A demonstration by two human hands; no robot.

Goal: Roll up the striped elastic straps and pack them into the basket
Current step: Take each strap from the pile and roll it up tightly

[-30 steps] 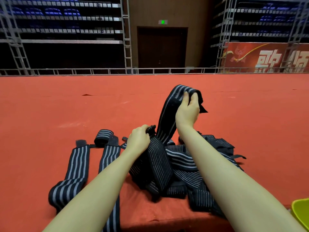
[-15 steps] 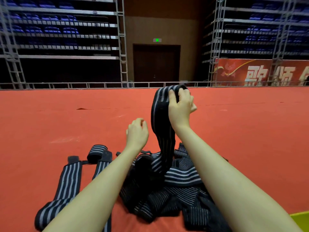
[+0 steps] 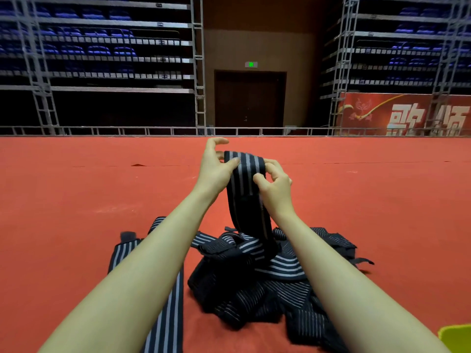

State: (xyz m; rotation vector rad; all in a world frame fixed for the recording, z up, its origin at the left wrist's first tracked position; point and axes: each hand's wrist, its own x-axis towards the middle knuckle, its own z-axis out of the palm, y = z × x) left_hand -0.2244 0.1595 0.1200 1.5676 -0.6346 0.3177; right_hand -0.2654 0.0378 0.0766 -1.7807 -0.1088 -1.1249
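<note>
On the left, 2 flat straps (image 3: 163,309) lie stretched out on the red floor (image 3: 76,200), partly hidden under the left forearm. The left hand (image 3: 212,169) pinches the top edge of the lifted strap (image 3: 246,189) with its thumb on the near face; the other fingers are curled loosely and stand off the fabric. The right hand (image 3: 274,183) pinches the same top edge from the other side, fingers bent around it. The strap hangs down from both hands into the tangled pile (image 3: 265,271) of striped straps on the floor below.

The main risk is that the hanging tail is caught in the pile: rolling from the top would then drag other straps up or pull the roll crooked. With only fingertip pinches on stretchy fabric, the first turn could also spring open, or start skewed so the roll comes out cone-shaped. At the far right, the yellow corner (image 3: 456,337) is probably the basket, though too little shows to be sure; nothing visible is packed in it yet.
</note>
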